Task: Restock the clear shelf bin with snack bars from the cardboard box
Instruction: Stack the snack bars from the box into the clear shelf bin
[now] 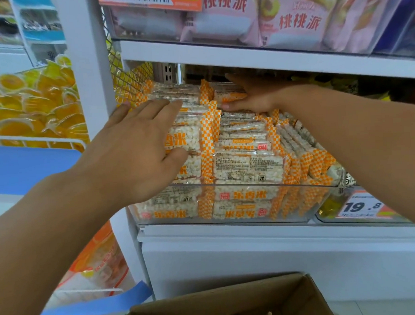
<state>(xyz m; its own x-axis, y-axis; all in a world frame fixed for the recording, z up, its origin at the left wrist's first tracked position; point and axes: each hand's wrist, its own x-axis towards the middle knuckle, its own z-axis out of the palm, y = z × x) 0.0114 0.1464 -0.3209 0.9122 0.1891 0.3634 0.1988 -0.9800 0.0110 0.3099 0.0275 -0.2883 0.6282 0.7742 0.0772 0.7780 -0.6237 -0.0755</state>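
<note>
Clear shelf bin [228, 216] on the middle shelf looks nearly full of snack bars [245, 165], heaped above its rim. Cardboard box [291, 294], near and below, shows a few left. Left hand [132, 151] flat, fingers spread, pressing the left stack; right hand [253, 95] flat, fingers together, resting on far bars.

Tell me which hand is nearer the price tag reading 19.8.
Right. The right hand lies flat on the bars at the bin's back, up-left of the price tag; the left hand rests on bars at the bin's far left.
</note>
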